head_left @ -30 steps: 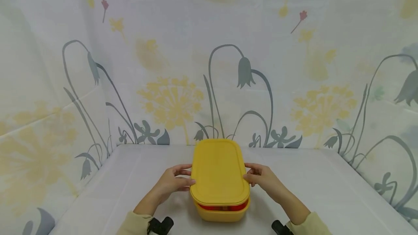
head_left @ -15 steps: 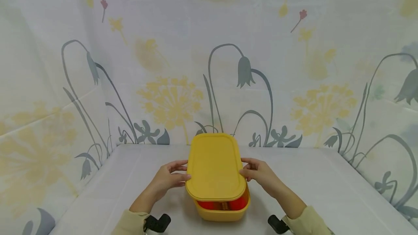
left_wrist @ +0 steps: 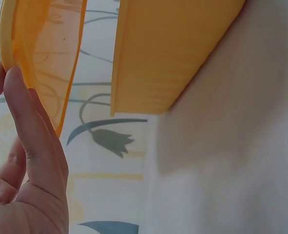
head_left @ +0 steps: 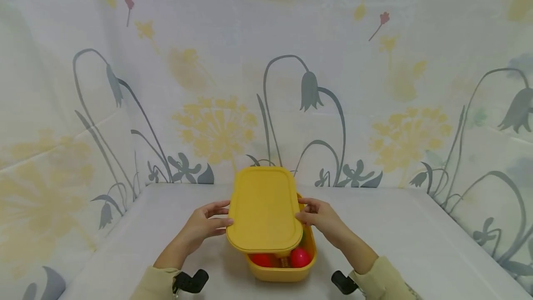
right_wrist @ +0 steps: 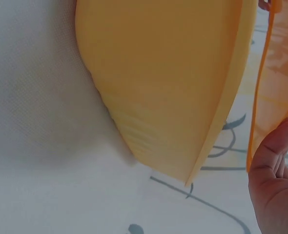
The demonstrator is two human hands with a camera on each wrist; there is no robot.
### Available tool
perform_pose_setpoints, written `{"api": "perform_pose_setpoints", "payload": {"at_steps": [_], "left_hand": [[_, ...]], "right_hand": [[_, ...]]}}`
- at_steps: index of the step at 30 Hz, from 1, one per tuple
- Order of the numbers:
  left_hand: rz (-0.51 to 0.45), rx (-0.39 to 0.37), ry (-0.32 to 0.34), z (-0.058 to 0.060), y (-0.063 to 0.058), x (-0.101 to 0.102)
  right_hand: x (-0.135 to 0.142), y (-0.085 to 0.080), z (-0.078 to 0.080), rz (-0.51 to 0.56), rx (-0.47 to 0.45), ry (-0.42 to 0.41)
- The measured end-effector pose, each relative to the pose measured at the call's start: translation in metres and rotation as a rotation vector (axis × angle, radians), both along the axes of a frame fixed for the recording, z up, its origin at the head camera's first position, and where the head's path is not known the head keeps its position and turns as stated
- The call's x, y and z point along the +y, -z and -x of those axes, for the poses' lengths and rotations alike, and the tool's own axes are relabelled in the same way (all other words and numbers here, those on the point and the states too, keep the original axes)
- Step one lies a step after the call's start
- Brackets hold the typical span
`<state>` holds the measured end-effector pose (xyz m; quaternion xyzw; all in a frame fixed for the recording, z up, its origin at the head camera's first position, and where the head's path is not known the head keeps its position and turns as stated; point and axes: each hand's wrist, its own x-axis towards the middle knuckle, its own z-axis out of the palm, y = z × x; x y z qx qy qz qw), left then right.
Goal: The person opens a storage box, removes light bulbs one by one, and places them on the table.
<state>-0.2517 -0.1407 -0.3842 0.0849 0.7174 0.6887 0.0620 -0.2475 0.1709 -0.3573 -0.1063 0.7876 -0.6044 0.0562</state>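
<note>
Both hands hold a yellow rectangular lid [head_left: 264,207] by its long sides. My left hand [head_left: 201,226] pinches the left edge, thumb on top; my right hand [head_left: 325,219] pinches the right edge. Beneath it a yellow box [head_left: 283,275] stands on the table, partly covered in the head view. At its near end show a pinkish-red ball [head_left: 300,257], a red rounded thing [head_left: 261,259] and a brownish ridged piece [head_left: 284,261] between them. The left wrist view shows a gap between the lid's translucent orange underside [left_wrist: 53,48] and the box. The box's far contents are hidden.
The white table [head_left: 166,207] extends around the box. A white cloth backdrop [head_left: 354,128] printed with grey and yellow flowers rises behind and along the sides. Black wrist-worn devices [head_left: 191,281] sit at both sleeves.
Both hands have lifted the lid and shifted it left and away from the box. More of the box's right side and its red contents now show. The box has stayed in place.
</note>
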Motion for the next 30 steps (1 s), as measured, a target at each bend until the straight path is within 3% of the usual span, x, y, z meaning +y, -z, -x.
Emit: {"api": "perform_pose_setpoints", "payload": {"at_steps": [8,15,23,30], "left_hand": [[0.008,0.002,0.016,0.001,-0.007,-0.01],[0.03,-0.021,-0.023,-0.002,-0.011,-0.022],[0.023,-0.029,0.005,0.0,-0.008,-0.036],[0.028,-0.056,-0.026,-0.003,-0.006,-0.056]], "right_hand": [[-0.008,-0.003,0.003,0.041,-0.032,-0.004],[-0.022,0.001,0.003,0.107,-0.058,-0.04],[-0.038,0.003,0.002,0.164,-0.061,-0.008],[-0.055,0.006,0.0,0.231,-0.118,-0.024]]}}
